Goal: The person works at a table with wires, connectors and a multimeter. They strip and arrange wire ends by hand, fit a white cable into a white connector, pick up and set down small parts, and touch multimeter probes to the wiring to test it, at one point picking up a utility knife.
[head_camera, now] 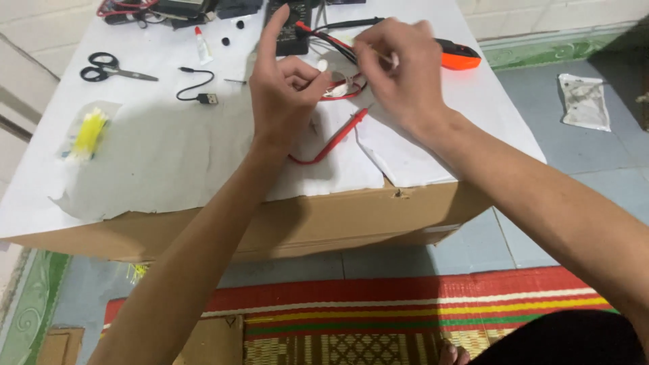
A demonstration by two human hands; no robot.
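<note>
Seen from above, two bare hands meet near the upper centre of the frame over a white paper-covered tabletop (169,155). The left hand (284,88) has its index finger raised straight while thumb and other fingers pinch a small white part tangled in thin red wire (346,89). The right hand (399,67) has its grip pressed together on something slender and pale at the same spot. A red test probe (351,125) lies just below, its lead curling down. Behind the hands sits a black meter (289,30). Black scissors (108,66) rest at upper left.
</note>
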